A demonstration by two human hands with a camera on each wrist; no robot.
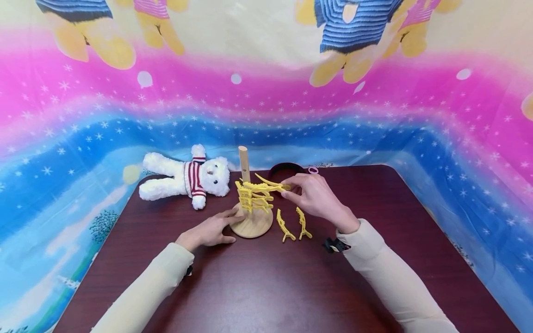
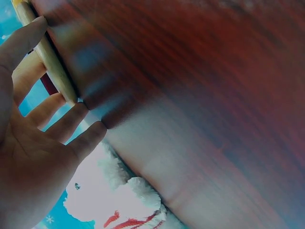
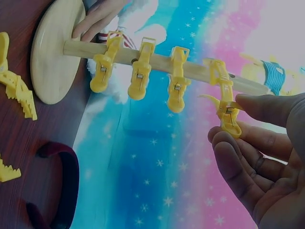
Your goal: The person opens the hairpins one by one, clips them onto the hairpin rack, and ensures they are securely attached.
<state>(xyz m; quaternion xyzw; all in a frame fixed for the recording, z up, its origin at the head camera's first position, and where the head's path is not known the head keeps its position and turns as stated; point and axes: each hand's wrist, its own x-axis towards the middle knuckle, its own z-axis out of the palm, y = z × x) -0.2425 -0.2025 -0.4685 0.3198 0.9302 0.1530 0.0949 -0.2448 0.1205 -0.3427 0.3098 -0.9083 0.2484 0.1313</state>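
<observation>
A wooden stand has a round base [image 1: 255, 229] and an upright post [image 1: 244, 164]. Three yellow hair clips [image 3: 139, 71] grip the post one above another. Higher up, my right hand [image 1: 316, 196] pinches another yellow hair clip [image 3: 223, 90] between thumb and fingers. That clip's jaws are spread at the post; whether they touch it I cannot tell. My left hand [image 1: 210, 230] touches the left edge of the base with its fingers extended. Two more yellow hair clips [image 1: 285, 225] lie on the table, right of the base.
A white teddy bear [image 1: 214, 178] in a striped sweater lies left of the stand. Behind my right hand is a dark headband [image 3: 71, 176], with a small pale pink ring [image 1: 313, 170] beside it. The dark red table [image 1: 266, 286] backs onto a printed cloth [image 1: 250, 111].
</observation>
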